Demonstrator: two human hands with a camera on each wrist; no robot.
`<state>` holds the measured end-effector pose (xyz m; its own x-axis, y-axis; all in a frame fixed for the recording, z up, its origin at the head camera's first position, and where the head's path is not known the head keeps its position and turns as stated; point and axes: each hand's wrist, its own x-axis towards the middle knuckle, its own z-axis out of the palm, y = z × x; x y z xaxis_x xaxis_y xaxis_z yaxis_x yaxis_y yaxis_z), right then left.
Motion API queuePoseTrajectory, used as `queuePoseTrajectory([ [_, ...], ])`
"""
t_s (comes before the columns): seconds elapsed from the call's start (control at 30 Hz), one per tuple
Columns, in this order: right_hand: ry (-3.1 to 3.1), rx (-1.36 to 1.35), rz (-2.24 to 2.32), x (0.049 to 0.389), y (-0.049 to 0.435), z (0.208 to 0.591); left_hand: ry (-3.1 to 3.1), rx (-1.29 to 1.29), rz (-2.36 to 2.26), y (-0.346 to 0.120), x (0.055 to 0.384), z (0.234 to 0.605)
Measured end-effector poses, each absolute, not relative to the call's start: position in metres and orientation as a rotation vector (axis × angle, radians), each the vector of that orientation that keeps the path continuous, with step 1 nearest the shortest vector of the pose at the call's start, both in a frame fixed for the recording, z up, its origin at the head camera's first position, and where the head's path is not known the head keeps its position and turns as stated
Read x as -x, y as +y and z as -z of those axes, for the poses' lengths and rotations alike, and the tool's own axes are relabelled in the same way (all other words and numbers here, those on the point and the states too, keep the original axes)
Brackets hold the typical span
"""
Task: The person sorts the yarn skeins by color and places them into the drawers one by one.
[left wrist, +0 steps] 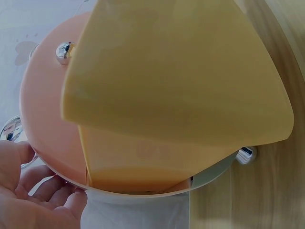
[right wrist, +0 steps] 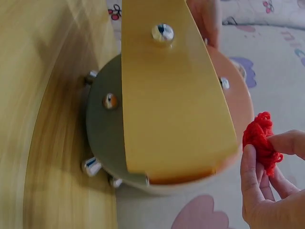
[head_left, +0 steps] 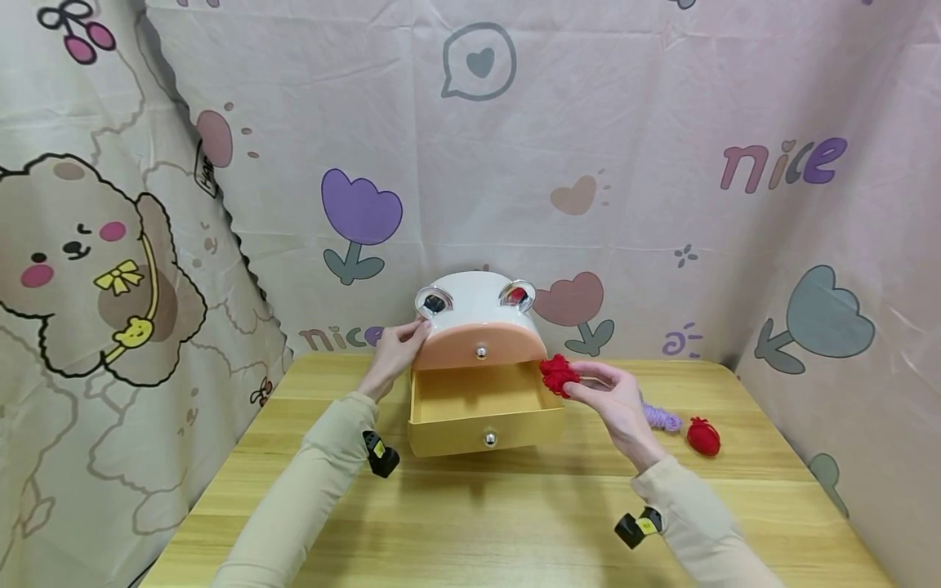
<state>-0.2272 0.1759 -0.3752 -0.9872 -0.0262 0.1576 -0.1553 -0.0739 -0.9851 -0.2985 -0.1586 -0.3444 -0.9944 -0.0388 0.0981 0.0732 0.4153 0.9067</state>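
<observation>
A rounded white drawer box (head_left: 474, 298) with two chrome-ringed eyes stands at the back of the table. Its yellow middle drawer (head_left: 450, 437) is pulled far out, with a bare floor in view. Above it the pink top drawer (head_left: 450, 351) is closed. My left hand (head_left: 397, 355) holds the box's upper left edge beside one eye, thumb and bent fingers against the rim. Between thumb and fingers, my right hand (head_left: 613, 404) pinches a small bundle of red yarn (head_left: 557, 375) by the open drawer's right back corner. In the right wrist view the yarn (right wrist: 261, 142) looks loopy and bunched.
A hank of lilac yarn (head_left: 662, 418) lies behind my right wrist, partly hidden. Right of it sits a rounded red object (head_left: 703, 437) with a ruffled top. The grey-green bottom drawer (right wrist: 107, 126) is closed. A printed curtain (head_left: 470, 163) hangs behind the table.
</observation>
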Motion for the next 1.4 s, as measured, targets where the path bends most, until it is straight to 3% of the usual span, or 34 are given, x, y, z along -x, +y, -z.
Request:
queuePoseTrajectory([
  [0.93, -2.276, -0.458, -2.002, 0.24, 0.088, 0.366, -2.568, 0.026, 1.672, -0.16, 0.299, 0.344],
  [1.4, -2.044, -0.494, -2.26, 0.239, 0.083, 0.363, -2.566, 0.021, 1.666, -0.16, 0.3, 0.344],
])
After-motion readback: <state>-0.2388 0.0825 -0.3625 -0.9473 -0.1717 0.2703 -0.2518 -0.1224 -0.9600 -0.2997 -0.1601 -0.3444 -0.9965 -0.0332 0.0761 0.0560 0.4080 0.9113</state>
